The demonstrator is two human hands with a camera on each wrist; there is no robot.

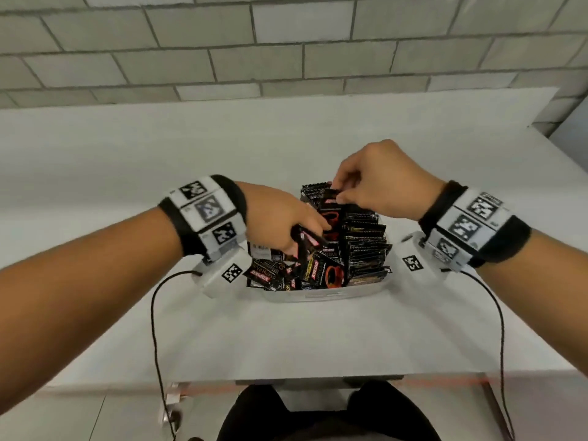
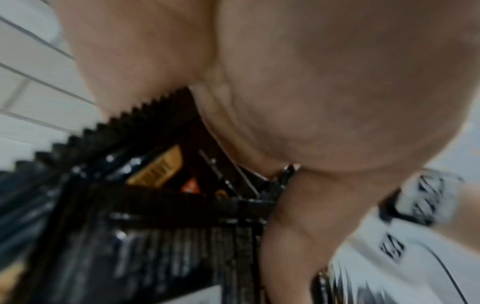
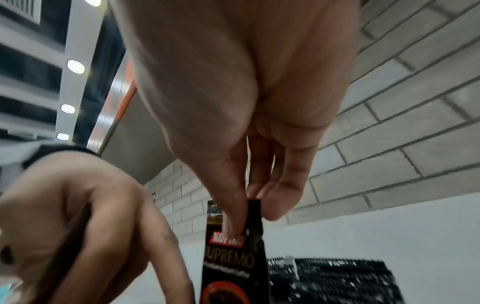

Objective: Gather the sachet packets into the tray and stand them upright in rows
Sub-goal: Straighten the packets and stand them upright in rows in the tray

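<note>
tray [image 1: 321, 296] crammed with sachets [image 1: 366, 243], bare table [image 1: 127, 160] all around

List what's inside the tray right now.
The tray holds black sachet packets: an upright row on the right, a loose jumble on the left. The tray floor is covered.

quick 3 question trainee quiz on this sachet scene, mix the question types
1. True or false: the right hand pinches a sachet by its top edge.
2. Which side of the tray holds the neat upright row? A) the person's right B) the person's left
3. Fill in: the left hand grips a ____ over the loose pile.

Key: 1 true; 2 A; 3 sachet
</note>
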